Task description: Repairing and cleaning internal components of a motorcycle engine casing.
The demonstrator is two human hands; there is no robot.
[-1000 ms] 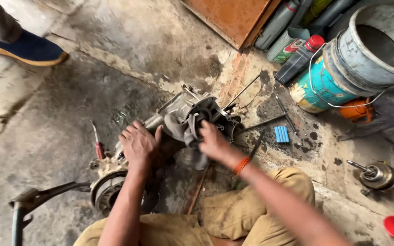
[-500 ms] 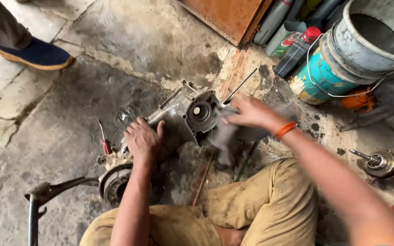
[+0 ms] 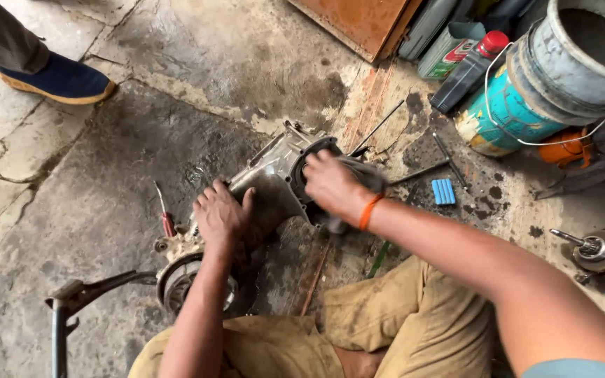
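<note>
A greasy grey engine casing point(image 3: 271, 175) lies on the stained concrete floor in front of my knees. My left hand point(image 3: 222, 217) presses flat on its near end, fingers spread over the metal. My right hand point(image 3: 330, 183), with an orange band at the wrist, is closed on a dirty grey rag point(image 3: 367, 173) and holds it against the round opening at the casing's far end. A round wheel-like part point(image 3: 176, 283) sits at the casing's near left end, partly hidden by my left forearm.
A red-handled screwdriver point(image 3: 166, 218) lies left of the casing, a small blue ribbed block point(image 3: 443, 191) to the right. Stacked buckets point(image 3: 582, 77), a teal can point(image 3: 502, 119) and an oil bottle point(image 3: 467, 73) stand at the back right. Another person's blue shoe point(image 3: 61, 80) is at the upper left. A metal shaft part point(image 3: 600, 252) lies right.
My right hand swung out to the right of the casing with the rag, then came back onto the round opening. My left hand stayed on the casing.
</note>
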